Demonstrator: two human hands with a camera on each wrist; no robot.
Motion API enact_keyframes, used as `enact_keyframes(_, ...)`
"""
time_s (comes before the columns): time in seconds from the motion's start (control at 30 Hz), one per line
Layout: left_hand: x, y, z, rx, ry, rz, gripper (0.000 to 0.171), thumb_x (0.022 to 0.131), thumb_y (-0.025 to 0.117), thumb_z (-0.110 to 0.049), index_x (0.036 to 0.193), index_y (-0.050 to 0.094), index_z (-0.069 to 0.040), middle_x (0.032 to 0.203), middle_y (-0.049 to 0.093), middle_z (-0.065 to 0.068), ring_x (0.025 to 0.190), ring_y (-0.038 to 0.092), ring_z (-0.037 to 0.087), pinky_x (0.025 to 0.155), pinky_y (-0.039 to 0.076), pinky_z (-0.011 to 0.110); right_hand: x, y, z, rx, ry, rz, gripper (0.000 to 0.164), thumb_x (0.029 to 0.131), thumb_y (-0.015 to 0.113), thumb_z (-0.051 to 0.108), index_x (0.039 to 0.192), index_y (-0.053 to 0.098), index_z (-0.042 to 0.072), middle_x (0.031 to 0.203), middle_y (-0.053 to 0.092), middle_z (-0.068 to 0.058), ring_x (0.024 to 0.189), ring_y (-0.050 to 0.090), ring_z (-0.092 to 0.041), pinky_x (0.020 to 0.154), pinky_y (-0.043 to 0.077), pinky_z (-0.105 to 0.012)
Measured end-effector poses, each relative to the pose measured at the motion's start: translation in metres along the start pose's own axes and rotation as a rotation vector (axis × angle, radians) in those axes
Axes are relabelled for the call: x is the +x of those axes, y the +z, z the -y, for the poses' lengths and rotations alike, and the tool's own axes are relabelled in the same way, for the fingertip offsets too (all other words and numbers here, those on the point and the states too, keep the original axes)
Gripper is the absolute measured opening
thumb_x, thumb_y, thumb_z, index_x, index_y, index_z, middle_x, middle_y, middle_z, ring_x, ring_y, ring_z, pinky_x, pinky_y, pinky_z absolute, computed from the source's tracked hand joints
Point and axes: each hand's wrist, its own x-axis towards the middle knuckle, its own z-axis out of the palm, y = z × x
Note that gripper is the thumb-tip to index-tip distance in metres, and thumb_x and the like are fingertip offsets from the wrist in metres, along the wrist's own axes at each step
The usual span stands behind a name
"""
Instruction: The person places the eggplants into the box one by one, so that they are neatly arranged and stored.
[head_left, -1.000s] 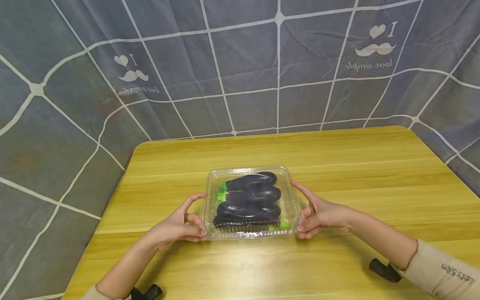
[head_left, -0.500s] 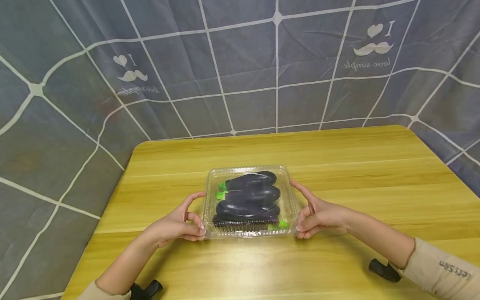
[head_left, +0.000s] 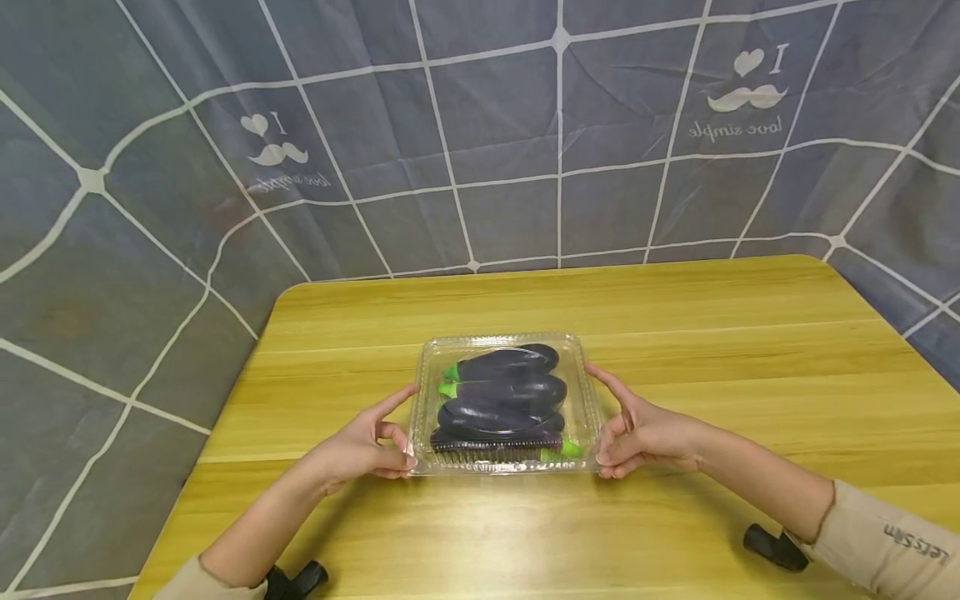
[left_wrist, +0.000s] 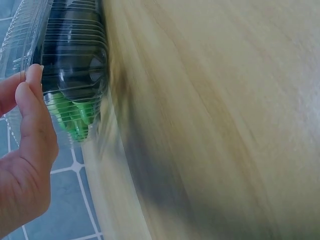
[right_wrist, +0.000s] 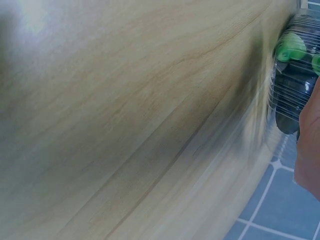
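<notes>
A clear plastic clamshell container with a ribbed rim sits on the wooden table, its lid down. Several dark purple eggplants with green stem ends lie stacked inside. My left hand pinches the container's near left corner between thumb and fingers, the index finger reaching along the left side. At the near right corner my right hand grips in the same way, index finger extended along the right side. The left wrist view shows thumb and finger on the rim. In the right wrist view the right fingers are mostly hidden.
The yellow wood-grain table has rounded far corners. Behind and beside it hangs a grey curtain with white grid lines. A black wrist mount shows below the right forearm and another black mount by the left.
The left index finger has straightened slightly along the container's side. The view has shifted a little; the container and the right hand otherwise look the same.
</notes>
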Motion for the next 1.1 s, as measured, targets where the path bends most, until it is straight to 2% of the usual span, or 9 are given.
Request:
enact_keyframes(0.63, 0.002, -0.002, 0.007, -0.02, -0.024, 0.016, 0.098, 0.08, 0.067, 0.002, 0.151, 0.003, -0.018, 0.076, 0.052, 0.004, 0.074, 0.065, 0.03, 0.064, 0.053, 0.031, 0.005, -0.002, -0.003, 0.027, 0.004, -0.015, 0.116, 0.077, 0.061, -0.011, 0.144, -0.022, 0.035, 0.073, 0.062, -0.007, 0.067, 0.065, -0.02, 0.064, 0.054, -0.03)
enact_keyframes(0.87, 0.001, -0.001, 0.006, -0.03, -0.03, 0.022, 0.098, 0.081, 0.067, -0.001, 0.151, 0.003, -0.021, 0.079, 0.057, 0.005, 0.076, 0.065, 0.028, 0.067, 0.053, 0.034, 0.005, -0.009, -0.003, 0.043, -0.003, 0.049, 0.115, 0.079, 0.058, -0.013, 0.142, -0.024, 0.038, 0.078, 0.062, -0.008, 0.072, 0.065, -0.021, 0.068, 0.054, -0.03)
enact_keyframes(0.97, 0.001, -0.002, 0.006, -0.025, -0.017, 0.04, 0.097, 0.082, 0.068, -0.004, 0.151, 0.002, -0.021, 0.082, 0.059, 0.006, 0.078, 0.065, 0.027, 0.071, 0.053, 0.037, 0.005, -0.011, -0.003, 0.055, -0.007, 0.07, 0.115, 0.08, 0.056, -0.014, 0.142, -0.025, 0.038, 0.08, 0.063, -0.008, 0.074, 0.066, -0.022, 0.069, 0.054, -0.032)
enact_keyframes(1.1, 0.001, -0.005, 0.01, -0.024, 0.041, 0.065, 0.097, 0.082, 0.069, -0.004, 0.151, 0.002, -0.016, 0.086, 0.059, 0.006, 0.079, 0.064, 0.022, 0.076, 0.052, 0.034, 0.004, -0.011, -0.002, 0.041, -0.01, 0.078, 0.116, 0.079, 0.058, -0.013, 0.142, -0.026, 0.036, 0.081, 0.063, -0.009, 0.074, 0.066, -0.022, 0.069, 0.055, -0.032)
